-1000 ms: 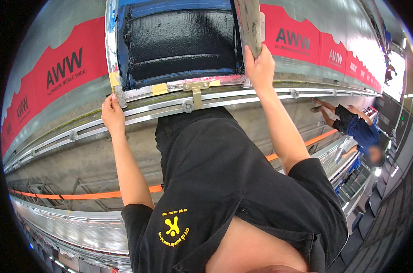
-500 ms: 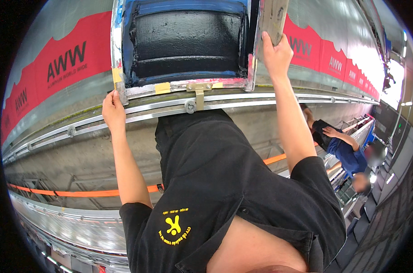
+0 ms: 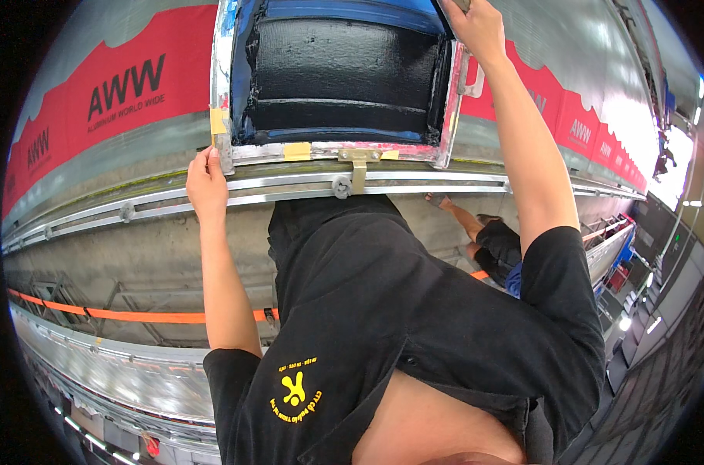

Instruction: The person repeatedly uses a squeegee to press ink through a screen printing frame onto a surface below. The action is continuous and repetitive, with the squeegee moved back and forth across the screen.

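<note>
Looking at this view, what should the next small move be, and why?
Probably have the right hand bring its bar over the black ink: ink lies inside the screen-printing frame, the right hand grips the bar, partly out of view, at the frame's right side, and the left hand is at the near-left corner, placed to steady it.
</note>
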`<action>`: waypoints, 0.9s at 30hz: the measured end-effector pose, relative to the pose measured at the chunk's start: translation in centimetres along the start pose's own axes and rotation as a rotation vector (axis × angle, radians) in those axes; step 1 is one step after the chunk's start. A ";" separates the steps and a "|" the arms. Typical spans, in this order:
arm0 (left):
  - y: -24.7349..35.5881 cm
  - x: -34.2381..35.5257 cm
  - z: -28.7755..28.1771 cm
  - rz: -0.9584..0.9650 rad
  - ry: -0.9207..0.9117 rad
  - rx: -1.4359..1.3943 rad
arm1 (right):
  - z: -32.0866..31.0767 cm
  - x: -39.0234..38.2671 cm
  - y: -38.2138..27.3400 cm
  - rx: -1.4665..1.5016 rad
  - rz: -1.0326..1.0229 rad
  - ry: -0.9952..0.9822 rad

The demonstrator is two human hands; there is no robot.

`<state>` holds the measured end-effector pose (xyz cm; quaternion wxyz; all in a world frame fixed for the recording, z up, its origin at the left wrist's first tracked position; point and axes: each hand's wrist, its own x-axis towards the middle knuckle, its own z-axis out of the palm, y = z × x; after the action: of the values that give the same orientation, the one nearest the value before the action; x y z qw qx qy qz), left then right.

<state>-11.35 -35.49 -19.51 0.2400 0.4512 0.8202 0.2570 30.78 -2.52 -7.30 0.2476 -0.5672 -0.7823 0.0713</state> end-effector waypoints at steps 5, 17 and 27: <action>0.1 0.7 0.5 0.020 0.005 -0.026 | 1.3 -0.2 3.4 -0.225 -0.036 -0.156; 0.3 0.2 0.8 -0.045 -0.027 0.018 | -3.2 -12.8 0.4 -0.031 0.118 -0.285; 0.5 0.0 0.4 -0.032 -0.013 0.035 | -5.1 -20.0 -1.7 0.036 0.472 -0.055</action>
<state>-10.78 -35.15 -19.45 0.2417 0.4440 0.8300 0.2357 36.41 -22.38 -8.35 0.2127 -0.7277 -0.6330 0.1568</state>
